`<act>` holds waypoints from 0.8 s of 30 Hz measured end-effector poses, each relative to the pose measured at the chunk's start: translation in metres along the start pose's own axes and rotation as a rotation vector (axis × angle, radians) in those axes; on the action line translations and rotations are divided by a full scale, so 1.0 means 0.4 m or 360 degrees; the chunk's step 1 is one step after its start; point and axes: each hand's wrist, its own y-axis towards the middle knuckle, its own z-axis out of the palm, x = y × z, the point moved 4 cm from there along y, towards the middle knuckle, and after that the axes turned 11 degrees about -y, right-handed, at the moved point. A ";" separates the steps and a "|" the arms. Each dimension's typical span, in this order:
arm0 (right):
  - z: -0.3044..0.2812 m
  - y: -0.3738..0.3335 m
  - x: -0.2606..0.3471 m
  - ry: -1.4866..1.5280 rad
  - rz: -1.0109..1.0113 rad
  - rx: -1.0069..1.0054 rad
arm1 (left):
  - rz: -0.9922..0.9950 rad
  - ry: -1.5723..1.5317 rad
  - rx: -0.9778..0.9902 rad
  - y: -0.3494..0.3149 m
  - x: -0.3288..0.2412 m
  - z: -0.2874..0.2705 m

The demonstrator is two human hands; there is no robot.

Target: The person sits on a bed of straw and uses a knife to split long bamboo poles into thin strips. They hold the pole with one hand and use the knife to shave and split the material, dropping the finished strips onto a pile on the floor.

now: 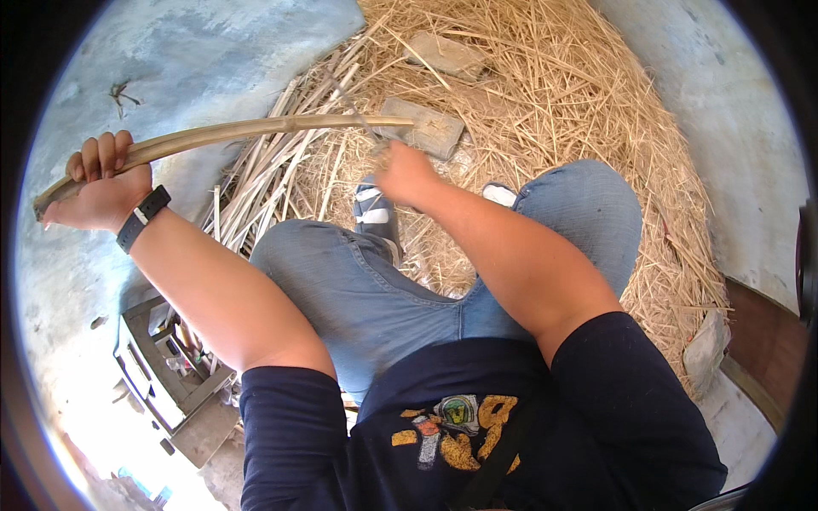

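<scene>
My left hand (106, 183), with a dark watch on its wrist, is wrapped round the near end of a long, bent bamboo piece (256, 128). It arches to the right, and its pale, tapered far end lies over a flat grey block (439, 132) in front of my feet. My right hand (407, 175) is closed near that end, round the handle of what looks like a knife. Its thin, blurred blade (345, 94) points up and to the left, crossing the bamboo close to the tip. My fingers hide most of the handle.
Straw-like shavings (562, 77) cover the floor, with a second flat block (445, 55) among them. Long split strips (268, 170) lie along the left wall (213, 60). A wooden frame (170, 366) with small items stands at lower left; a stone (705, 349) rests by the right wall.
</scene>
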 end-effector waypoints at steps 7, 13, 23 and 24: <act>0.018 0.009 0.015 0.0195 -0.0014 -0.0068 | 0.0041 0.0096 -0.0131 -0.004 0.001 0.018; 0.034 0.039 -0.059 0.0000 0.0267 0.0059 | 0.0038 0.0080 -0.0161 -0.014 -0.004 -0.022; -0.068 -0.036 0.164 0.0271 -0.0170 0.0145 | 0.0023 0.0109 -0.0066 -0.011 0.011 0.040; -0.063 -0.037 0.163 0.0298 -0.0219 0.0122 | 0.0025 0.0106 -0.0038 -0.007 0.009 0.044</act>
